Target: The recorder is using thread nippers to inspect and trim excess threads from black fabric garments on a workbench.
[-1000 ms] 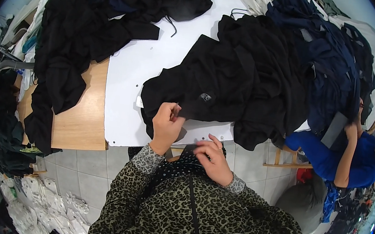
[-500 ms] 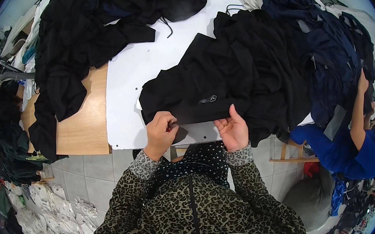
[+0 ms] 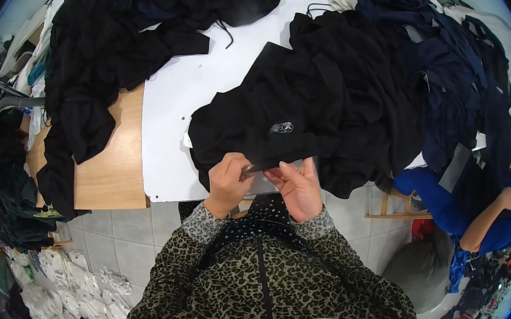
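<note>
A black garment lies bunched across the white tabletop, with a small pale printed mark near its near edge. My left hand pinches that edge between thumb and fingers. Close beside it, my right hand has its thumb and fingertips on the same edge, palm turned partly up. The stretch of cloth between them is short. Whether a small thing sits in the left fingertips is too small to tell. A white tag sticks out at the garment's left side.
More black garments heap on the left over a wooden tabletop. Dark navy garments pile at the right, where a person in blue works. A grey sack stands on the floor, and white cloth lies lower left.
My right hand has moved left along the garment's edge, close to my left hand, and its fingers have closed in. My left hand has shifted slightly right. The co-worker's arm has come down.
</note>
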The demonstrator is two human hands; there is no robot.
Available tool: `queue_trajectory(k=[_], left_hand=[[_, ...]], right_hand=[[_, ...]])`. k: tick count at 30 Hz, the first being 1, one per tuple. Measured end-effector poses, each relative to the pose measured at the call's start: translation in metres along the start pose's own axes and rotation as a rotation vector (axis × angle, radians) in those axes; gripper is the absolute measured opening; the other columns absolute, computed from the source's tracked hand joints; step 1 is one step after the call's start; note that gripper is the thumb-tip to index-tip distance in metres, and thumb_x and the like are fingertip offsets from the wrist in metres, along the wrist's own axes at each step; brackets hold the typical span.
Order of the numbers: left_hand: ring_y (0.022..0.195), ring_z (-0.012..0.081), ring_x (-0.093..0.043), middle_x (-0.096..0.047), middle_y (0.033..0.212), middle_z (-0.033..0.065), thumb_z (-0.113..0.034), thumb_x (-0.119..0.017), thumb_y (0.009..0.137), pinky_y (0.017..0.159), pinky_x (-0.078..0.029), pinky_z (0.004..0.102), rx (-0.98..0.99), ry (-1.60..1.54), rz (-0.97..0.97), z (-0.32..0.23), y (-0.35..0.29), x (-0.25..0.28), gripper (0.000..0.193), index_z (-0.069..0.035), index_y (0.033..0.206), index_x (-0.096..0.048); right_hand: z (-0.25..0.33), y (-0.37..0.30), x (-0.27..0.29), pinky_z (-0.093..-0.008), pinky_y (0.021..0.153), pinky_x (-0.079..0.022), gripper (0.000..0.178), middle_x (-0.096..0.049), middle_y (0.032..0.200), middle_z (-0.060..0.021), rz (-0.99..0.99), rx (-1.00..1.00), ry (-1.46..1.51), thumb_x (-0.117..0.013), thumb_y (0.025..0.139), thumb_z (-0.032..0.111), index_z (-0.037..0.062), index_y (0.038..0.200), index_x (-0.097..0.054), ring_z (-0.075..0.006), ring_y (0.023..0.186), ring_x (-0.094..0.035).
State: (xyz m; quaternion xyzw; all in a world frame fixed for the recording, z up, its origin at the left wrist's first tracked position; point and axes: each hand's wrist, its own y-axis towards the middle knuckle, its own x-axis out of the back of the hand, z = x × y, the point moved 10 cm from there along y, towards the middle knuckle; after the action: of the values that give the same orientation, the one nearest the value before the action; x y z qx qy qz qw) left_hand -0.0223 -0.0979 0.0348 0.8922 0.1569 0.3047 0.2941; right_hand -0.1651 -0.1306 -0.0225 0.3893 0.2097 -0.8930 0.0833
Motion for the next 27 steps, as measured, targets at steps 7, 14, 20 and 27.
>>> queue_trajectory(k=[7,14,20,27], left_hand=[[0.061,0.0076,-0.048,-0.054,0.089,0.0039,-0.006,-0.077,0.073,0.052,-0.039,0.0206,0.24,-0.261,0.155,0.001,0.006,-0.013,0.032,-0.002,0.102,-0.063],[0.062,0.0089,-0.052,-0.056,0.088,0.0044,-0.002,-0.072,0.076,0.052,-0.043,0.0223,0.154,-0.35,0.171,-0.007,0.019,-0.027,0.024,-0.004,0.1,-0.068],[0.066,0.0195,-0.062,-0.057,0.085,0.0058,0.008,-0.068,0.065,0.055,-0.05,0.0266,-0.191,-0.088,0.208,-0.038,0.027,-0.025,0.028,-0.004,0.091,-0.064],[0.062,0.0163,-0.055,-0.055,0.084,0.007,0.002,-0.065,0.079,0.052,-0.043,0.0268,0.059,-0.297,0.144,-0.016,0.025,-0.023,0.01,-0.002,0.087,-0.06]], right_hand=[[0.017,0.003,0.0,-0.0342,0.082,-0.052,0.054,-0.063,0.099,-0.009,-0.015,0.09,-0.081,-0.058,0.086,-0.003,0.0106,0.132,-0.032,-0.018,0.09,-0.062],[0.02,0.002,0.006,-0.0325,0.081,-0.052,0.042,-0.062,0.089,-0.0061,-0.009,0.124,-0.188,-0.059,0.085,-0.004,0.0056,0.12,-0.038,-0.0158,0.084,-0.063],[0.023,0.001,0.002,-0.0327,0.081,-0.053,0.03,-0.062,0.087,-0.0063,-0.005,0.056,-0.19,-0.059,0.085,-0.003,0.0042,0.108,-0.041,-0.0163,0.085,-0.064],[0.004,0.002,0.012,-0.0363,0.086,-0.052,0.017,-0.064,0.093,-0.008,-0.065,-0.111,-0.025,-0.058,0.086,0.0,0.0073,0.094,-0.045,-0.0198,0.088,-0.063]])
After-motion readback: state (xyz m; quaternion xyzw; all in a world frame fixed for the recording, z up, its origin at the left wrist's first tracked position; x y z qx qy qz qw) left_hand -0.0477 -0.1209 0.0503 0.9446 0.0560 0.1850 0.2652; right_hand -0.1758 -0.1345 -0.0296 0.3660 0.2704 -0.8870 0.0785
